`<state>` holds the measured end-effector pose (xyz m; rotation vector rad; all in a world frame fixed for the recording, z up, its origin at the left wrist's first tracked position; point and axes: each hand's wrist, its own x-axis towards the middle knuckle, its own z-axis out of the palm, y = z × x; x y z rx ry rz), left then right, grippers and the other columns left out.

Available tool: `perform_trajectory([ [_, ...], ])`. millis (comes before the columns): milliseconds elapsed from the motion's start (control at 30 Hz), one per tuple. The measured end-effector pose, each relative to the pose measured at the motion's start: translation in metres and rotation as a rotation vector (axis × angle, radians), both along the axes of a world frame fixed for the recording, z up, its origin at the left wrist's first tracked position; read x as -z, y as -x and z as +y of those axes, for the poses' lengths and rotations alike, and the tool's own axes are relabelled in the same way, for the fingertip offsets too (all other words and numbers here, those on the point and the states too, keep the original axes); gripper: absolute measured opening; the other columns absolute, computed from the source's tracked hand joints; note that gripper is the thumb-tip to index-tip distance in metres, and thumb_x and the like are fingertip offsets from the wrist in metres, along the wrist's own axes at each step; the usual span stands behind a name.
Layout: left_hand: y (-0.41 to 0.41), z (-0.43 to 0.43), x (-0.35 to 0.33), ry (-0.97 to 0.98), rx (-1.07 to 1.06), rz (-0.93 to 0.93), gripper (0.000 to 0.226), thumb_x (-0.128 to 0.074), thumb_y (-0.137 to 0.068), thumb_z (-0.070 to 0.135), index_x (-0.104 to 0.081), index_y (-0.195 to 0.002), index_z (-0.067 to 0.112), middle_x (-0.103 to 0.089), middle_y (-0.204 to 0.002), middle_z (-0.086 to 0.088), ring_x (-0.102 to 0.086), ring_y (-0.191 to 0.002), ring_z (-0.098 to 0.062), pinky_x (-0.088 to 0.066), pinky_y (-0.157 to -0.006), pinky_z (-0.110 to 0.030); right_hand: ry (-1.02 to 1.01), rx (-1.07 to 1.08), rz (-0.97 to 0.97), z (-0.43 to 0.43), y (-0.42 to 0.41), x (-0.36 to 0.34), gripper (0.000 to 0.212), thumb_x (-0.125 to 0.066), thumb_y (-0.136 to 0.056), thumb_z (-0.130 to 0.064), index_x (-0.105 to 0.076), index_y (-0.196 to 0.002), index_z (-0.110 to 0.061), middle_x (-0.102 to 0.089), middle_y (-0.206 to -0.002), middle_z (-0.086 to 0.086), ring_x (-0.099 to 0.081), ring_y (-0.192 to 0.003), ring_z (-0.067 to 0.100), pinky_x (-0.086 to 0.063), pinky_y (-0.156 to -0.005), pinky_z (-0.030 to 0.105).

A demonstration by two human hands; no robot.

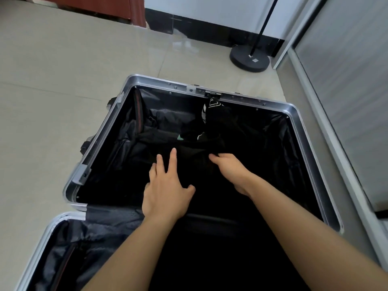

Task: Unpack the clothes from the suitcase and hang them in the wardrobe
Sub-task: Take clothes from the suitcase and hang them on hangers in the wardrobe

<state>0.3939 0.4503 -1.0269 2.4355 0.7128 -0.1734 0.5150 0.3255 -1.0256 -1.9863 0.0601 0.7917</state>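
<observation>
Here, left hand (168, 186) presses the clothes (195, 148), right hand (230, 171) grips them.

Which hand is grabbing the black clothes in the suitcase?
The right hand: its fingers curl round a fold of the black clothes. The left hand only rests flat on them, fingers straight and spread.
</observation>
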Motion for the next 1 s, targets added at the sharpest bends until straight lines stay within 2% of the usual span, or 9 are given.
perform_trajectory([
  [100, 0.000, 0.000, -0.002, -0.003, 0.042, 0.039, 0.078, -0.059, -0.084, 0.046, -0.017, -0.149, 0.037, -0.010, -0.161, 0.000, -0.006, -0.148, -0.022, -0.035, -0.108, -0.041, -0.112, -0.082, 0.454, -0.018, 0.015, -0.018, 0.029, -0.059, -0.091, -0.032, -0.075, -0.102, -0.011, -0.074, -0.099, 0.009, -0.071, -0.087, 0.024, -0.056, -0.075, 0.032],
  [167, 0.000, 0.000, -0.008, 0.021, 0.059, 0.048, 0.042, -0.055, -0.085, 0.046, -0.052, -0.126, 0.036, -0.048, -0.141, 0.004, -0.033, -0.138, -0.024, -0.042, -0.094, -0.037, -0.082, -0.159, 0.541, -0.024, 0.021, -0.024, 0.028, -0.063, -0.088, -0.036, -0.076, -0.096, -0.012, -0.073, -0.092, 0.008, -0.069, -0.076, 0.021, -0.055, -0.067, 0.029],
  [233, 0.003, 0.001, -0.020, 0.125, 0.068, 0.051, 0.021, -0.054, -0.084, 0.051, -0.064, -0.092, 0.034, -0.065, -0.095, 0.009, -0.061, -0.098, -0.022, -0.044, -0.070, -0.030, -0.049, -0.079, 0.393, -0.028, 0.019, -0.027, 0.026, -0.069, -0.084, -0.034, -0.073, -0.095, -0.010, -0.072, -0.091, 0.009, -0.069, -0.075, 0.020, -0.056, -0.068, 0.031],
  [333, 0.009, 0.004, -0.025, 0.262, 0.166, 0.025, 0.012, -0.062, -0.074, 0.037, -0.057, -0.065, 0.031, -0.062, -0.066, 0.009, -0.060, -0.065, -0.013, -0.046, -0.056, -0.028, 0.167, 0.119, -0.150, -0.037, 0.004, -0.018, 0.053, -0.077, -0.077, -0.035, -0.055, -0.122, -0.014, -0.061, -0.116, 0.009, -0.061, -0.099, 0.023, -0.052, -0.090, 0.040],
  [433, 0.015, 0.003, -0.026, 0.223, 0.253, 0.009, 0.017, -0.056, -0.071, 0.020, -0.054, -0.077, 0.036, -0.063, -0.068, 0.010, -0.060, -0.066, -0.010, -0.054, -0.060, -0.034, 0.496, -0.130, -0.375, -0.042, -0.002, -0.006, 0.094, -0.076, -0.079, -0.030, -0.015, -0.149, -0.041, -0.012, -0.156, 0.003, -0.016, -0.143, 0.028, -0.026, -0.113, 0.057],
  [533, 0.016, 0.004, -0.021, 0.190, 0.292, -0.046, 0.057, -0.053, -0.071, 0.010, -0.044, -0.112, 0.049, -0.062, -0.082, 0.011, -0.060, -0.077, -0.013, -0.053, -0.065, -0.036, 0.608, -0.404, -0.241, -0.039, 0.011, 0.019, 0.062, -0.061, -0.092, -0.024, -0.034, -0.144, -0.044, -0.021, -0.155, 0.003, -0.011, -0.146, 0.036, -0.021, -0.113, 0.062],
  [700, 0.025, 0.006, -0.021, 0.126, 0.261, -0.137, 0.044, -0.052, -0.077, 0.002, -0.056, -0.102, 0.038, -0.052, -0.088, 0.014, -0.051, -0.092, -0.012, -0.046, -0.075, -0.030, 0.228, 0.054, -0.218, -0.049, 0.035, -0.010, 0.014, -0.051, -0.094, -0.022, -0.061, -0.102, -0.016, -0.067, -0.101, 0.003, -0.063, -0.095, 0.022, -0.053, -0.085, 0.037],
  [833, 0.047, 0.006, -0.053, 0.025, 0.115, -0.391, 0.055, -0.055, -0.066, -0.017, -0.057, -0.108, 0.018, -0.050, -0.104, 0.010, -0.044, -0.104, -0.018, -0.045, -0.071, -0.030, -0.263, 0.572, -0.027, -0.073, 0.029, -0.093, 0.019, -0.048, -0.092, -0.019, -0.062, -0.103, -0.012, -0.069, -0.098, 0.010, -0.066, -0.090, 0.027, -0.054, -0.071, 0.039],
  [1000, 0.074, 0.005, -0.179, 0.132, 0.073, -0.410, 0.053, -0.062, -0.073, -0.010, -0.050, -0.107, 0.029, -0.047, -0.101, 0.017, -0.051, -0.094, -0.007, -0.042, -0.075, -0.023, -0.512, 0.663, 0.011, -0.086, 0.039, -0.246, 0.040, -0.053, -0.084, -0.028, -0.065, -0.117, -0.009, -0.071, -0.107, 0.013, -0.067, -0.098, 0.029, -0.055, -0.074, 0.037],
])
